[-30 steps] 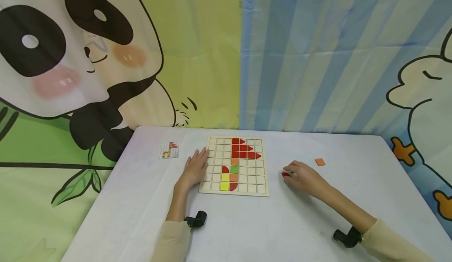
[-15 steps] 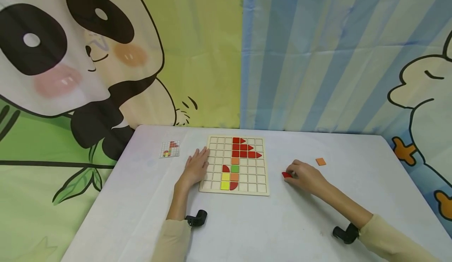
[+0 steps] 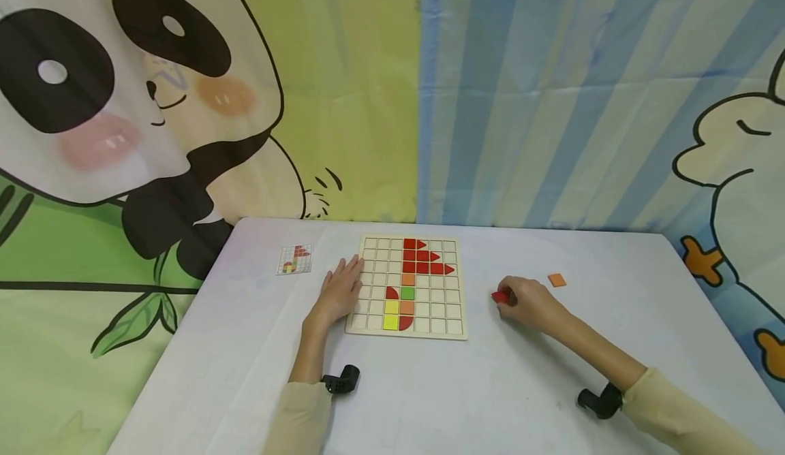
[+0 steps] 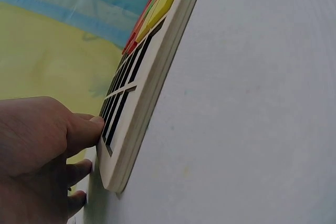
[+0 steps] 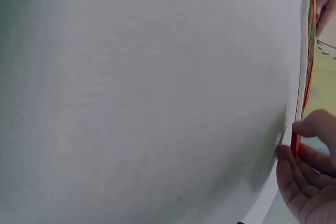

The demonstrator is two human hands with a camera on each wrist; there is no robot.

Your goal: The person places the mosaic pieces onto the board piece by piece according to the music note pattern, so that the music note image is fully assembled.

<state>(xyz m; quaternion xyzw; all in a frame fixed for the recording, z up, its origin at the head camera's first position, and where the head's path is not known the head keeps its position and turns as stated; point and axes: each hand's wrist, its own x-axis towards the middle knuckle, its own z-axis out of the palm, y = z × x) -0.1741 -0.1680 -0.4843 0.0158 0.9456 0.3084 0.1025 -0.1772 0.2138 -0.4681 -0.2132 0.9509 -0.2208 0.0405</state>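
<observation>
My left hand point(image 3: 337, 295) lies at the left edge of a wooden grid board point(image 3: 438, 308), fingers extended. In the left wrist view its thumb touches the rim of the board point(image 4: 137, 121). Red, orange, green and yellow pieces sit in the board's cells, with rows of red squares and pointed pieces at the top. To the right of the board, my right hand point(image 3: 532, 303) pinches a small red piece point(image 3: 499, 297) between thumb and fingers. The right wrist view shows that red piece point(image 5: 295, 144) edge-on, so its outline is partly hidden.
An orange square tile point(image 3: 557, 280) lies on the white table point(image 3: 429, 394), beyond my right hand. Left of the board is a small pattern card point(image 3: 295, 259) with a coloured grid picture. A printed curtain point(image 3: 356, 101) hangs behind the table.
My right hand has drawn its fingers together on the red piece and turned it slightly, shifting a little to the right. The left hand and the board have stayed put.
</observation>
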